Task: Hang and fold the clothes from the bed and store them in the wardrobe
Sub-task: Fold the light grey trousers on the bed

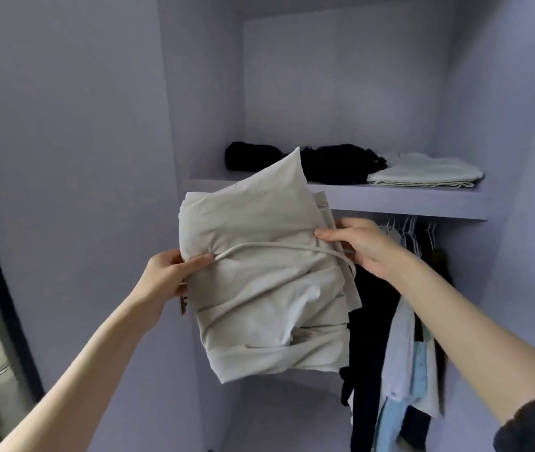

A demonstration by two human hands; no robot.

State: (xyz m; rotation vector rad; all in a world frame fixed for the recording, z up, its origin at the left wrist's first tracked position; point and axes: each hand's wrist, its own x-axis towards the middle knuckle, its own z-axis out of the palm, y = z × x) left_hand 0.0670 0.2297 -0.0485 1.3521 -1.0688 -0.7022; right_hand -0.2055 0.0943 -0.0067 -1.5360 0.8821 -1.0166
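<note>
Left hand (165, 272): thumb pinches folded beige garment (269, 288) at its left edge
Right hand (357, 246): fingers grip its right edge
Garment: held between both hands, before wardrobe shelf (406, 200)
Tag (183, 303): below left fingers, writing unreadable

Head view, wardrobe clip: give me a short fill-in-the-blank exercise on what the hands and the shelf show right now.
1. The folded beige garment is held by ____ hands, left hand and right hand.
2. A ____ lies across the garment's front.
3. On the shelf, the pale folded cloth lies to the ____ of the black clothes.
4. The hanging clothes are ____ the shelf.

Missing words: both; drawstring; right; below
</note>
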